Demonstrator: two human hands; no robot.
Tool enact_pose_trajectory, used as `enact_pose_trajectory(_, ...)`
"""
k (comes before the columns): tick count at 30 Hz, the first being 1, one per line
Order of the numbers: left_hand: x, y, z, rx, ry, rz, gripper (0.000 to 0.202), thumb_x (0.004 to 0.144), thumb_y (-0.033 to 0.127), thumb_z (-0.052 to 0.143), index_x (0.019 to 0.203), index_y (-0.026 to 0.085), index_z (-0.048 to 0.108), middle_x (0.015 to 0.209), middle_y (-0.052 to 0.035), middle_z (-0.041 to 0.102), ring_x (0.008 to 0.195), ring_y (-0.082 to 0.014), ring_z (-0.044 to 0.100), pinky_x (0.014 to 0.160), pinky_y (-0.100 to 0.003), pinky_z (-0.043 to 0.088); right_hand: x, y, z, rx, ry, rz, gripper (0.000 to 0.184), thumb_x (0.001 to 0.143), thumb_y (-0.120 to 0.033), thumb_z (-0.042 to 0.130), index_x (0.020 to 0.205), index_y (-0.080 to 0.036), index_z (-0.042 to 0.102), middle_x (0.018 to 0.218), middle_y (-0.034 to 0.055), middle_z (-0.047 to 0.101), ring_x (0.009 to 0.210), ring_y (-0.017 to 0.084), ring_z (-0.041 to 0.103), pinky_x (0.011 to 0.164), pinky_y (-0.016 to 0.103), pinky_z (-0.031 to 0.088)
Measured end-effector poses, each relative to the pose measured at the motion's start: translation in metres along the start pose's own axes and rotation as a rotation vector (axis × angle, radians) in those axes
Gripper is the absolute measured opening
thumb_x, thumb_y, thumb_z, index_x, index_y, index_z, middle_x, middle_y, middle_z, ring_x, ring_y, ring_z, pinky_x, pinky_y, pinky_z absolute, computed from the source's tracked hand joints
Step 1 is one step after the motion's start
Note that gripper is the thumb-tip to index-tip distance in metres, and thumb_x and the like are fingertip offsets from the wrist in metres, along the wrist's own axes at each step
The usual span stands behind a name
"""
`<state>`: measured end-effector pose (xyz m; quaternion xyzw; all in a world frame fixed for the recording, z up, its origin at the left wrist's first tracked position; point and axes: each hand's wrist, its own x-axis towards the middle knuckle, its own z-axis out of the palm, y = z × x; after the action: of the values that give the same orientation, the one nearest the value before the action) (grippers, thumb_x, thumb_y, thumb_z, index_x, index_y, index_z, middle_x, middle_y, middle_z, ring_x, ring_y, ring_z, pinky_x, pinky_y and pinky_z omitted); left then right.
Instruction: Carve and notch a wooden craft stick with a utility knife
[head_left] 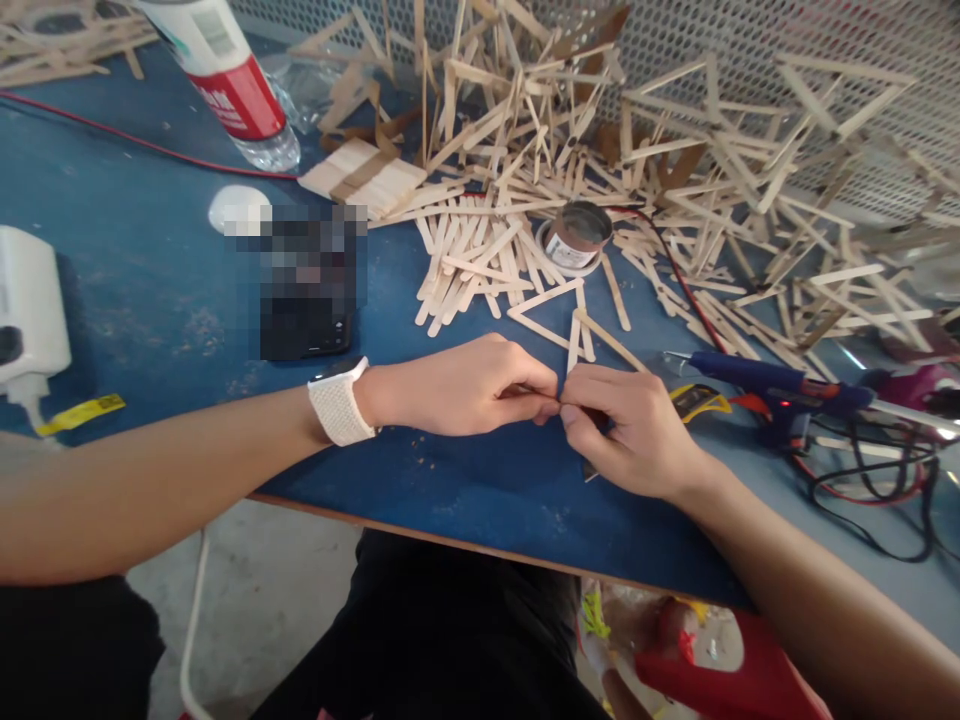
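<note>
My left hand (487,385), with a watch (343,398) on its wrist, is closed in a pinch over the blue table's front part. Its fingertips meet those of my right hand (630,425), which is closed too. Whatever lies between the fingertips is too small or too hidden to name. A dark edge of something (591,470) shows below my right hand. Just beyond the hands, craft sticks (544,305) form an angular frame, and more sticks lie against it. A yellow and black tool (699,402), perhaps a cutter, lies partly behind my right hand.
A blue glue gun (780,385) with tangled cable lies right. Loose craft sticks (480,250) are heaped at the back, around a small round tin (577,238). A bottle (240,95), a stick bundle (364,178), a phone (307,335) and a white charger (34,310) are leftward.
</note>
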<state>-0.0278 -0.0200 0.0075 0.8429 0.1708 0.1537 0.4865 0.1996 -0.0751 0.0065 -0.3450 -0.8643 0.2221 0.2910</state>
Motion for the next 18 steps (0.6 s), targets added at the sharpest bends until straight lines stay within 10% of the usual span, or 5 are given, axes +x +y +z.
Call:
enact_pose_trajectory(7,-0.0016,0.003,0.0017,0.077,-0.029,-0.008,0.029,0.109,0.022,0.055,0.082,0.017,0.061,0.072,0.0036,0.056,0.063,-0.0093,0.048,0.065,-0.029,0.037,-0.0025,0.0021,-0.0039,-0.034,-0.003,-0.02,0.026,0.095,-0.009,0.059,0.074,-0.022,0.051,0.067,-0.0057,0.05,0.058,0.008,0.046,0.056,0.022,0.037)
enact_pose_trajectory(18,-0.0021,0.0017,0.002,0.111,-0.004,-0.001,0.025,0.109,0.016,0.053,0.087,0.016,0.064,0.084,-0.0002,0.069,0.075,-0.0118,0.061,0.073,-0.03,0.041,-0.0029,-0.002,-0.0034,-0.1,-0.022,-0.002,0.026,0.101,-0.01,0.058,0.079,-0.023,0.054,0.072,-0.003,0.055,0.066,0.012,0.053,0.062,0.027,0.042)
